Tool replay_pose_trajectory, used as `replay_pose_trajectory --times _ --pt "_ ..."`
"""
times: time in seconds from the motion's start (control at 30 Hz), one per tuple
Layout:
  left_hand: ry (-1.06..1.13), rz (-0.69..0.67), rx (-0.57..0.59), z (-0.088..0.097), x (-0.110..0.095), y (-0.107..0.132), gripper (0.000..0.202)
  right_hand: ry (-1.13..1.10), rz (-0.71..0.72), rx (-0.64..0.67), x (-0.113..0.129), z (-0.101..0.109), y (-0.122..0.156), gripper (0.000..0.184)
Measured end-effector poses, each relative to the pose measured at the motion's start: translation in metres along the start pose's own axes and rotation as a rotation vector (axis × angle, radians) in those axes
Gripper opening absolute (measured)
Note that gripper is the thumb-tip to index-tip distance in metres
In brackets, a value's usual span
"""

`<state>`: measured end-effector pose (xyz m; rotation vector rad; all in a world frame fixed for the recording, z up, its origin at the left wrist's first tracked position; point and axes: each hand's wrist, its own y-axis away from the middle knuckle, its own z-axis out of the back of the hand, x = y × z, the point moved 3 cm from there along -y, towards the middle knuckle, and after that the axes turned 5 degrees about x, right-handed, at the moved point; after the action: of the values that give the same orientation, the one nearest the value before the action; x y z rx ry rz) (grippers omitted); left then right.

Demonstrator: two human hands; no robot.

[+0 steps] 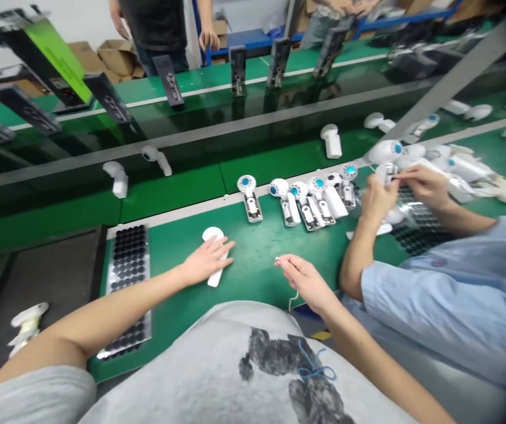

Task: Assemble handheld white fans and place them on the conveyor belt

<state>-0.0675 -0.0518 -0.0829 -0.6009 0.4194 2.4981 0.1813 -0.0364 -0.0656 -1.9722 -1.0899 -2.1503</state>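
My left hand lies over a white handheld device on the green table, its fingers spread across the middle of the casing. The round head of the device and its lower end show on either side of the hand. To the right, my right hand pinches the small plug of a white cable between thumb and fingers, above the table. The cable hangs below the hand near the table's front edge. Farther back, a device with its handle uncovered lies alone, left of a group of similar devices.
A sheet of black round pads lies left of my hands, beside a dark tray. At the right, a co-worker's hands hold a white part. Beyond the metal rail, a green conveyor carries white devices; dark boxes stand farther back.
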Motion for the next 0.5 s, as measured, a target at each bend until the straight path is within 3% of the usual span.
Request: replay_pose_trajectory --times 0.1,0.2,0.33,0.5 --pt "0.319 0.402 -0.302 -0.001 0.017 0.003 0.028 -0.027 0.008 -0.034 -0.005 0.001 0.0 0.036" --pt "0.456 0.632 -0.393 -0.019 0.023 0.003 0.034 -0.021 0.018 -0.041 -0.009 -0.003 -0.004 0.034" --pt "0.617 0.675 -0.357 -0.043 0.014 -0.02 0.039 -0.007 0.034 -0.016 -0.009 -0.015 -0.011 0.031" --pt "0.762 0.572 -0.316 -0.047 -0.013 -0.053 0.045 0.012 0.062 -0.027 -0.005 -0.02 -0.011 0.028"
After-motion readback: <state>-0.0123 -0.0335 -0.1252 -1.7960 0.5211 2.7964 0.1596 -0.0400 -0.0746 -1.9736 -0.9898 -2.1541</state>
